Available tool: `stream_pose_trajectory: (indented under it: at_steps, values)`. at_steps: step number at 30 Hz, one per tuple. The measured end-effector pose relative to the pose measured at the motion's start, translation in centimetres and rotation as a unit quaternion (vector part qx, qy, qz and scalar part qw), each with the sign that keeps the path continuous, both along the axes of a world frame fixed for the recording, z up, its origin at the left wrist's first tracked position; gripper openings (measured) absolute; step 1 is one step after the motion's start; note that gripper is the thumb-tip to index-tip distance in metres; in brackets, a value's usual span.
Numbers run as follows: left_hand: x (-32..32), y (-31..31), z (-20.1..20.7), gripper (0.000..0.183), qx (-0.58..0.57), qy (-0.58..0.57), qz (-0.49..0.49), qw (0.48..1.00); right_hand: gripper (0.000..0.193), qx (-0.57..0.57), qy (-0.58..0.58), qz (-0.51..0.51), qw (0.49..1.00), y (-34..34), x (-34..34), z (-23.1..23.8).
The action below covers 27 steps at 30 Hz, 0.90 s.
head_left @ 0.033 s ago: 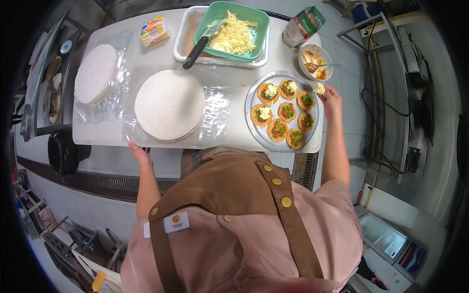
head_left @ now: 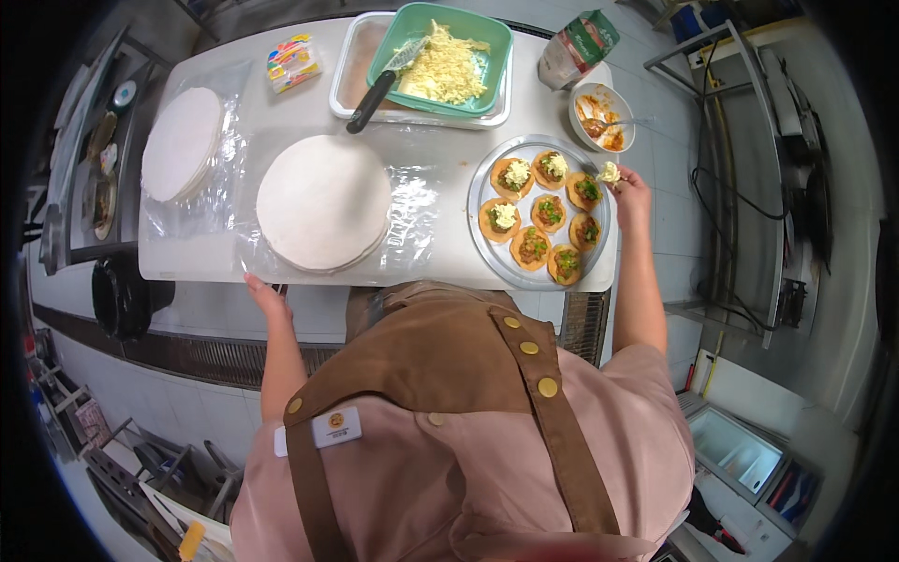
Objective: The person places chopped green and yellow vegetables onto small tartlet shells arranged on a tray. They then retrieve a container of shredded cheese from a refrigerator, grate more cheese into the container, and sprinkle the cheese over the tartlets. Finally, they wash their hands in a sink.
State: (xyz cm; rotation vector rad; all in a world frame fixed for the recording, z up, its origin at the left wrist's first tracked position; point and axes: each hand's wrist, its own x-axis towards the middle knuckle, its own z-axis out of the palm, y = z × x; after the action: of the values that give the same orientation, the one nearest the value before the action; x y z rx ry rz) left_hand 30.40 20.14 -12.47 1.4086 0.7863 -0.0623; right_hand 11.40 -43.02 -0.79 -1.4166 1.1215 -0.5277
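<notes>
Beyond the right rim of a round metal tray, my right hand is closed in a pinch on a clump of grated cheese. On the tray lie several small golden dough rounds topped with a reddish filling and chopped greens. Three of them, on the left and far side, carry grated cheese on top. My left hand rests at the table's near edge, holding nothing visible; one finger stretches onto the edge, the others are partly hidden. Nearest to it is a stack of white round sheets on clear plastic.
A green tub of grated cheese stands in a white tray, with a black-handled grater across its rim. Around are a sauce-smeared bowl with a spoon, a pouch, a colourful packet and another round stack.
</notes>
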Motion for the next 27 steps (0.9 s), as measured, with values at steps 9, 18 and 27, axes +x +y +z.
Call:
stream_pose_trajectory:
  at_steps: [9, 18, 27]
  values:
    - [0.1, 0.4, -0.2, 0.058, 0.007, 0.018, -0.013, 1.000, 0.031, -0.390, 0.229, 0.075, 0.889, 3.7, -1.8, -4.2]
    - [0.0, 0.9, -0.6, 0.060, -0.002, 0.018, -0.020, 1.000, 0.030, -0.458, 0.253, 0.102, 0.846, 4.0, -1.7, -4.4]
    - [0.2, 0.6, -0.9, 0.059, -0.011, 0.003, 0.001, 1.000, 0.029, -0.390, 0.210, 0.068, 0.894, 3.9, 0.1, -0.9]
